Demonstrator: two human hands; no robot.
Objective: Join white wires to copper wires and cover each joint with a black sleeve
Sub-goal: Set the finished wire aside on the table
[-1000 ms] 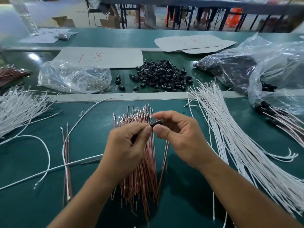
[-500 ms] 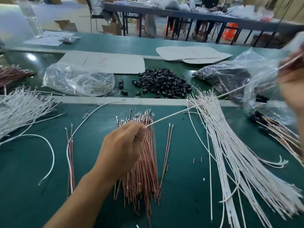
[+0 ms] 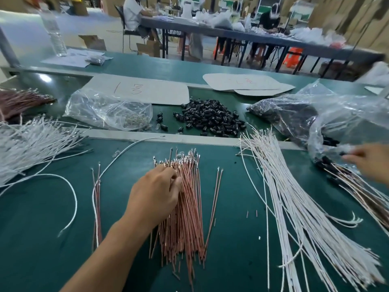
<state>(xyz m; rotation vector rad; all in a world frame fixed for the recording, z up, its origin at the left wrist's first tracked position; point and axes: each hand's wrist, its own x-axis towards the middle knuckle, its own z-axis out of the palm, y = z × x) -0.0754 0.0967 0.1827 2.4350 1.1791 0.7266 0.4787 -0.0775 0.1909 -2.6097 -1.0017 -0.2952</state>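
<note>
A bundle of copper wires [image 3: 189,207] lies in the middle of the green bench. My left hand [image 3: 155,192] rests on its upper left part, fingertips curled in among the wires; whether they pinch one is hidden. A fan of white wires [image 3: 294,207] spreads to the right. Loose black sleeves [image 3: 212,121] are heaped behind the metal strip. At the far right my right hand [image 3: 368,161], blurred, reaches with straight fingers over a pile of joined wires with black sleeves [image 3: 347,180].
Another heap of white wires [image 3: 31,144] lies at the left, with a loose curved white wire [image 3: 71,197] nearby. A clear bag of metal terminals [image 3: 101,110], a bag of black sleeves [image 3: 284,114] and cardboard sheets [image 3: 147,91] sit behind. People work at a rear table.
My right hand swung the joined wire out to the right and down over the finished pile. My left hand let go of it and dropped onto the copper bundle.
</note>
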